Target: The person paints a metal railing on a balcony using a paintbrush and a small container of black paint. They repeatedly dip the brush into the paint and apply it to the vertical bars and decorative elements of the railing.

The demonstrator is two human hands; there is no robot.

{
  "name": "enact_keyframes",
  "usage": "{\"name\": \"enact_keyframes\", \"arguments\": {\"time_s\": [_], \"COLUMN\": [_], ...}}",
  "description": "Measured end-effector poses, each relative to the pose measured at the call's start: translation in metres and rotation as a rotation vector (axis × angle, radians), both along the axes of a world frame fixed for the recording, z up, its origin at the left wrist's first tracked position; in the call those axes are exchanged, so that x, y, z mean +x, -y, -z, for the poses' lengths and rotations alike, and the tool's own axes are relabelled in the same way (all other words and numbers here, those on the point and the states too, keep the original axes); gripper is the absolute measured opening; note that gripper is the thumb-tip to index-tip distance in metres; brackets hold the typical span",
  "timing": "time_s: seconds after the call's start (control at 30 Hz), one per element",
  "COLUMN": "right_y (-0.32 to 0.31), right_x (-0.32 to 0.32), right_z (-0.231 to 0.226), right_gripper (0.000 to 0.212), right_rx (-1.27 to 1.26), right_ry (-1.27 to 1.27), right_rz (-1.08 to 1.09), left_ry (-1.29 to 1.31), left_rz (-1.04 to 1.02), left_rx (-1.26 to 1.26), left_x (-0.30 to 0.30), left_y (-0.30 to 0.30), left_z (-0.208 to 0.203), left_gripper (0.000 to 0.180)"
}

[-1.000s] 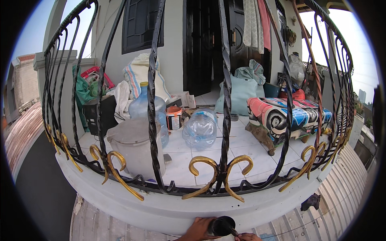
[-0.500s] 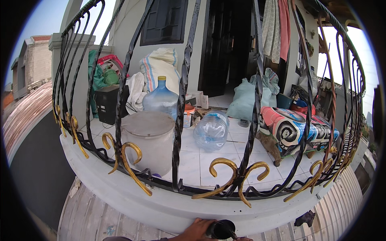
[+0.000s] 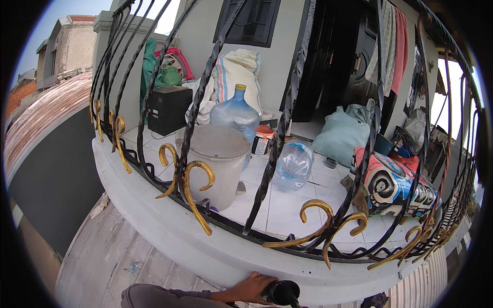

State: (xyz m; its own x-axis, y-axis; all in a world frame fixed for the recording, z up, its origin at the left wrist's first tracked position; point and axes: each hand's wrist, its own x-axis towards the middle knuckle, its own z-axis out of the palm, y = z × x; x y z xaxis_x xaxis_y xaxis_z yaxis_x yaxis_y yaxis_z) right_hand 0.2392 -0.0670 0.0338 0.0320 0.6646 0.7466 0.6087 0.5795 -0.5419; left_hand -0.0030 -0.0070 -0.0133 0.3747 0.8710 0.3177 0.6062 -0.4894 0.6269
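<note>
Left hand [image 3: 250, 288] comes in low at the bottom edge, its grey sleeve [image 3: 164, 296] running in from the left, fingers curled around a black can [image 3: 281, 293] and holding it right against the outer face of the white ledge [image 3: 169, 226]. The forearm lies almost level, the wrist straight, knuckles turned up toward the ledge. No right hand shows.

The can sits at the foot of the ledge, just under the railing [image 3: 287, 118], with its dark top facing the camera. Above it the ledge curves away in a wide arc, and the railing's black twisted bars rise from its top edge, tipped with gold scrolls [image 3: 191, 185]. Gaps between the bars are narrow at the base and widen higher up.

Below and left of the hand, a pale ribbed roof [image 3: 110, 256] slopes away with open room; a dark strip [image 3: 51, 179] runs beside it.

Behind the bars, the tiled balcony floor [image 3: 280, 205] is crowded: a white bucket [image 3: 218, 164] stands close to the railing, a blue water jug [image 3: 235, 115] upright behind it, a clear jug [image 3: 294, 164] lying on its side, a black box [image 3: 168, 109], a teal sack [image 3: 340, 136], and a rolled mat [image 3: 393, 185] at the right.
</note>
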Motion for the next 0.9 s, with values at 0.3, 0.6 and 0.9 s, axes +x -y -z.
{"name": "enact_keyframes", "arguments": {"time_s": [0.3, 0.6, 0.9], "right_y": [-0.005, -0.002, 0.002], "right_x": [0.010, 0.025, 0.030], "right_z": [0.000, 0.009, 0.010], "right_gripper": [0.014, 0.011, 0.010], "right_rx": [0.114, -0.010, -0.130], "right_ry": [-0.152, -0.133, -0.128], "right_rz": [-0.070, -0.028, -0.026], "left_ry": [-0.085, 0.003, -0.001], "left_rz": [-0.024, -0.023, -0.020], "left_rx": [0.100, 0.118, 0.131], "left_x": [0.000, 0.003, 0.004], "left_y": [0.000, 0.000, 0.000], "left_z": [0.001, 0.004, 0.006], "left_gripper": [0.101, 0.101, 0.100]}}
